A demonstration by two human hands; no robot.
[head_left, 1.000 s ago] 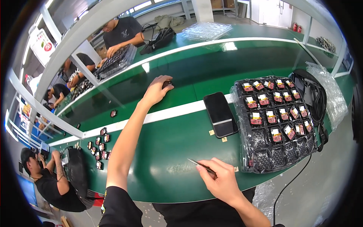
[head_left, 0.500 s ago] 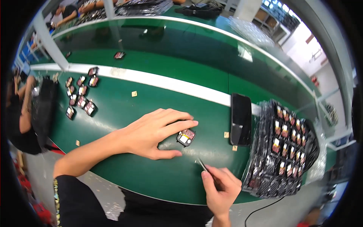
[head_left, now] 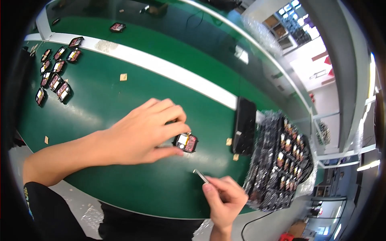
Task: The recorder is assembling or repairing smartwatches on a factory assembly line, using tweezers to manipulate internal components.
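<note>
My left hand [head_left: 150, 134] reaches over the green tabletop, with thumb and forefinger pinching the left side of a small electronic module [head_left: 187, 143]. The module has a black casing, with a white and yellow patch and a reddish circuit area facing up. Lower right, my right hand [head_left: 225, 199] is closed around slim metal tweezers [head_left: 200, 176]. Their tip points up and left toward the module, apart from it. Part of the tool is hidden in my fingers.
Several similar modules [head_left: 55, 81] lie at the far left. A black phone-like slab [head_left: 243, 125] rests right of centre, beside small tan paper squares [head_left: 228, 141]. Stacked black trays [head_left: 265, 176] holding modules stand at the right. A white rail [head_left: 161, 64] crosses behind.
My left fingers have closed on the module, which is now turned sideways. My right hand still holds the tweezers. The whole view has shifted, moving the scene leftward and the far-left modules up.
</note>
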